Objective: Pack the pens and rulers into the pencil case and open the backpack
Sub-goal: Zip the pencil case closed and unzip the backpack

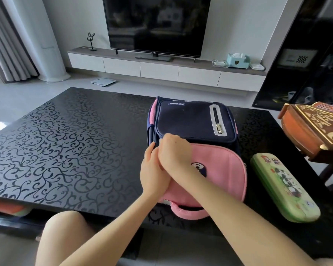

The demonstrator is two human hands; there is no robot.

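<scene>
A navy and pink backpack (192,120) lies flat on the black patterned table (65,146), its pink handle toward me. To its right lies a green pencil case (284,187), closed. My left hand (152,169) rests against the backpack's left edge, thumb up along the side. My right hand (173,148) crosses over it, fingers curled at the seam on the backpack's left side; what they pinch is hidden. No pens or rulers are in sight.
A carved wooden instrument (315,127) juts over the table's right edge. Beyond the table stand a TV (156,25) and a low white cabinet (161,68). My knee (63,231) sits under the near table edge.
</scene>
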